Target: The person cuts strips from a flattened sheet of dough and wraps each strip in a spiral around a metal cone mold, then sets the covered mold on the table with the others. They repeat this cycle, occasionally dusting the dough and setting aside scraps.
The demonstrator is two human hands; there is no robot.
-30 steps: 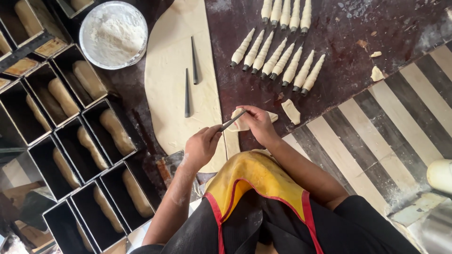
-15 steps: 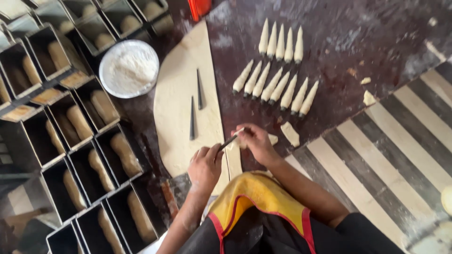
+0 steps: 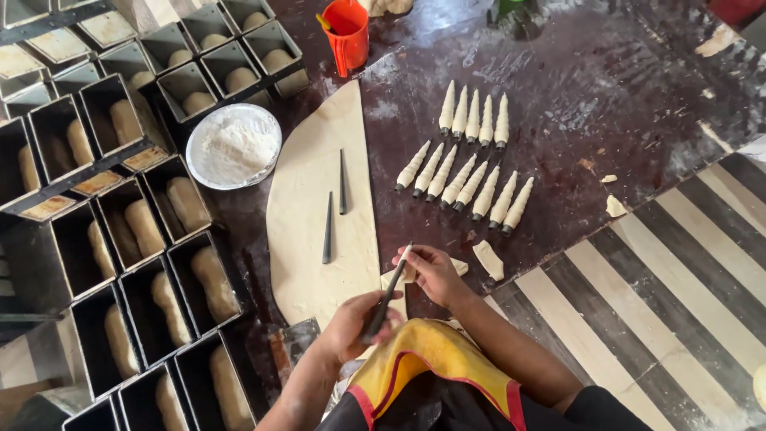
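A dark cone mould (image 3: 387, 299) is gripped at its wide end by the left hand (image 3: 351, 323); a soft, stretchy dough strip (image 3: 405, 271) is pinched at the tip by the right hand (image 3: 435, 271). Beyond the grip, a dough sheet (image 3: 319, 207) lies on the counter (image 3: 598, 104).

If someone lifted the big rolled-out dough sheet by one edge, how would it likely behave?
The dough sheet looks thin and wide, so it would probably droop and stretch rather than stay flat. The two dark cone moulds lying on it would likely slide or roll off. Its matte, floured-looking surface suggests it may not stick much to the dark table.
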